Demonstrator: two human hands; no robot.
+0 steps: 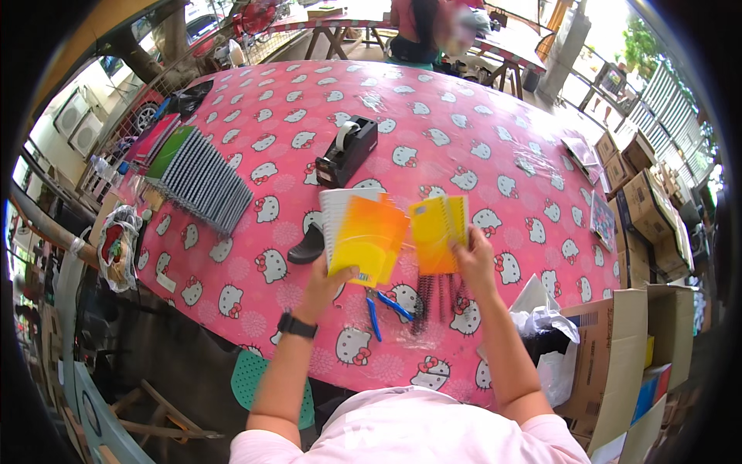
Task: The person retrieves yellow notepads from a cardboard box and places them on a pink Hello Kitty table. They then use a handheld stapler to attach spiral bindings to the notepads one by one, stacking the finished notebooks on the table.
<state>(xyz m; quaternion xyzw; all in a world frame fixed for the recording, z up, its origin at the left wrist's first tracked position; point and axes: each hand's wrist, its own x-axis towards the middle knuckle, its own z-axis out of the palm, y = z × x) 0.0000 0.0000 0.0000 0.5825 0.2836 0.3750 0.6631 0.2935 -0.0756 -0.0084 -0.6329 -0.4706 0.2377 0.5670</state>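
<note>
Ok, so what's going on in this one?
A person at a pink table is handling notebooks with both hands. The left hand holds an orange notebook by its lower corner; the right hand holds yellow notebooks by their right edge. Both are held up over the table. Blue pliers lie below, near some blurred dark coils. Beyond the hands is a tape dispenser, with a stack of notebooks to the left.

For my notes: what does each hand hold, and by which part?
Left hand: orange and yellow rectangular paper notebook, by its lower left corner. Right hand: yellow rectangular paper notebooks, by their right edge.
</note>
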